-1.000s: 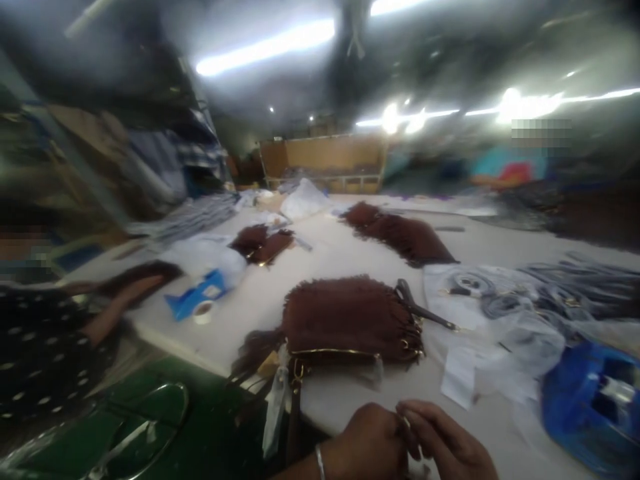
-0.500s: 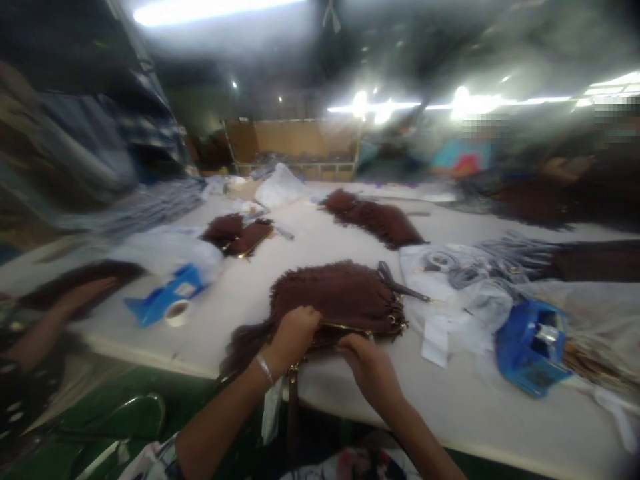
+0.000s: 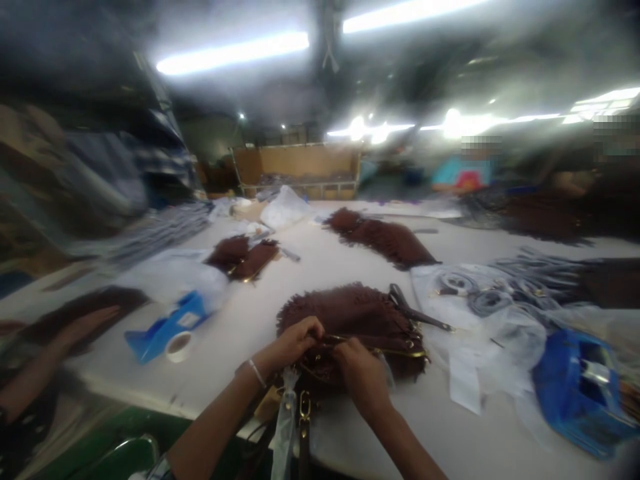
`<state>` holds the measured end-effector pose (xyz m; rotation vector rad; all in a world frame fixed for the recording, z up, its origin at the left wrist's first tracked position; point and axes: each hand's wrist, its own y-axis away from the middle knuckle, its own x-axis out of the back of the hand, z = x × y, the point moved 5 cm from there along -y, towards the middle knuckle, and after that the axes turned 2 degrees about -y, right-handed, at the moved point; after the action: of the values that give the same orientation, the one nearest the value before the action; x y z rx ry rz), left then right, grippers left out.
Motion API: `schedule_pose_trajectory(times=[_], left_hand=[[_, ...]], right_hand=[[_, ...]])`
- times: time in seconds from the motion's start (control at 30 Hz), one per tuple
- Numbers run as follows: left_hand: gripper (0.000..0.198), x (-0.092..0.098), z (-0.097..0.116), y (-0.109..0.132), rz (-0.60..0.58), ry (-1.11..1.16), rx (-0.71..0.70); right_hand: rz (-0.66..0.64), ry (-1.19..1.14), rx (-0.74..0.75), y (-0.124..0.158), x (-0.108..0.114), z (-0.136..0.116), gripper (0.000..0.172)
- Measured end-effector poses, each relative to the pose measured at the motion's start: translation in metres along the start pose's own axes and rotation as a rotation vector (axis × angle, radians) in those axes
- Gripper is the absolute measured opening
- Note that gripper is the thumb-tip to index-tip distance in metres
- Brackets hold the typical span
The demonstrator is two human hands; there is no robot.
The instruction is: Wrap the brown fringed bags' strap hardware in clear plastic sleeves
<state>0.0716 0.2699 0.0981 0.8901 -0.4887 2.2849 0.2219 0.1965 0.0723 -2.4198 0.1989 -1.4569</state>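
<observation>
A brown fringed handbag [image 3: 345, 308] with a gold zipper lies on the white table [image 3: 240, 327] in front of me. My left hand [image 3: 300, 339] is closed on the bag's zippered edge, its thumb and fingers pinched together. Close beside it, my right hand [image 3: 363, 373] has its fingers bent around the same edge, fingertips partly hidden. A brown strap with a gold buckle [image 3: 305, 407] hangs over the table's front edge. Next to it is a strap in a clear plastic wrap [image 3: 284, 427]. A dark wrist strap [image 3: 420, 313] extends from the bag's right end.
On the left are a blue tape dispenser [image 3: 170, 327], a tape roll [image 3: 181, 347] and a co-worker's hand [image 3: 95, 323] on brown material. Farther back lie brown fringed pieces [image 3: 385, 237]. To the right, grey straps [image 3: 495, 293] and a blue dispenser [image 3: 575, 393] rest among plastic.
The bag's near edge has lifted and turned, showing more of the zipper. My hands have come closer together at it. The buckled strap shows more, and the whole view has tilted upward.
</observation>
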Motion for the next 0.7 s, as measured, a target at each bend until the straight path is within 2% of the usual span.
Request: schedule_pose_trajectory(times=[0.13, 0.27, 0.43, 0.6, 0.7], left_hand=[[0.02, 0.0, 0.009, 0.015, 0.019, -0.058, -0.007], [0.044, -0.003, 0.001, 0.02, -0.008, -0.052, 0.037], [0.04, -0.007, -0.014, 0.015, -0.008, 0.049, 0.065], [0.027, -0.006, -0.021, 0.015, 0.028, 0.068, 0.118], [0.026, -0.005, -0.023, 0.014, 0.033, 0.067, 0.115]], right_hand=[[-0.025, -0.016, -0.03, -0.005, -0.004, 0.003, 0.013], [-0.052, -0.057, 0.01, -0.006, -0.01, -0.003, 0.014], [-0.059, -0.016, 0.158, -0.002, -0.019, -0.019, 0.008], [0.021, 0.032, 0.214, 0.001, -0.018, -0.024, 0.014], [0.073, 0.052, 0.234, 0.003, -0.015, -0.027, 0.015]])
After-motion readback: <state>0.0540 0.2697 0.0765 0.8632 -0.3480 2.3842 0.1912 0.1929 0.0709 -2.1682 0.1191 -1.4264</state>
